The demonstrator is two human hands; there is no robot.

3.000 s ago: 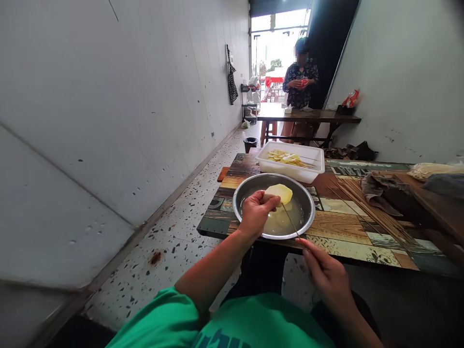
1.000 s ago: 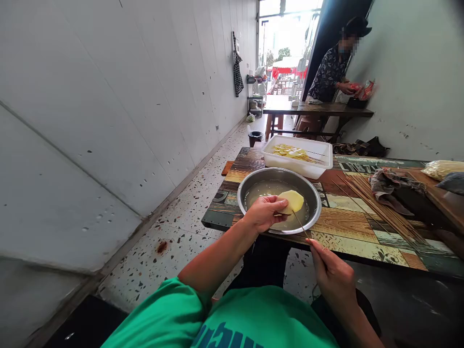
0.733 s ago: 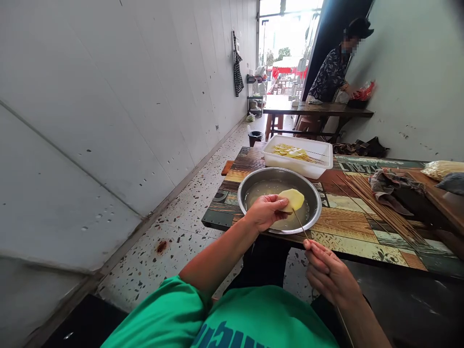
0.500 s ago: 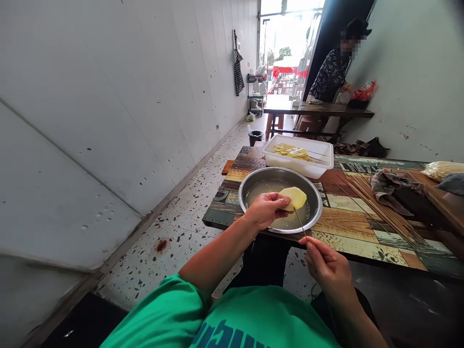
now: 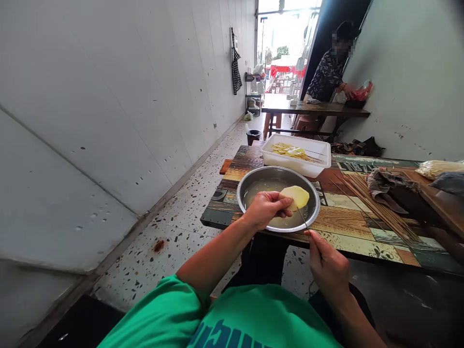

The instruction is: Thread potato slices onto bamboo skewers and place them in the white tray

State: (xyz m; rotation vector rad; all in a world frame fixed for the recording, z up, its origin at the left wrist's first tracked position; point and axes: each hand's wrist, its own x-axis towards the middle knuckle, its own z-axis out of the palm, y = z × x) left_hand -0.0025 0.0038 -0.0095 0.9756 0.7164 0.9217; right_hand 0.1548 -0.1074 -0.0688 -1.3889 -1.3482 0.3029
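Note:
A pale yellow potato slice [image 5: 299, 195] is pinched between the thumb and fingers of my left hand [image 5: 267, 209], over a steel basin [image 5: 240, 193] of cloudy water. My right hand [image 5: 328, 258] is closed on a thin wooden skewer [image 5: 302, 217] just past the basin's near rim. The skewer's upper end meets the slice close to my left fingertips; how far it goes in I cannot tell. Behind the basin, a white plastic tub [image 5: 315, 168] holds skewered yellow slices [image 5: 290, 149].
Many loose skewers [image 5: 380, 205] lie on the patterned table [image 5: 348, 222] to the right, beside a crumpled cloth [image 5: 386, 186] and a wooden board [image 5: 440, 203]. Beyond, a person [image 5: 328, 72] stands at a second table [image 5: 319, 108]. A white wall [image 5: 108, 96] runs along the left.
My right hand has risen slightly toward the slice, and the skewer reaches further up against it. The slice has turned a little. At the far table, the person's hand has moved onto the red bag.

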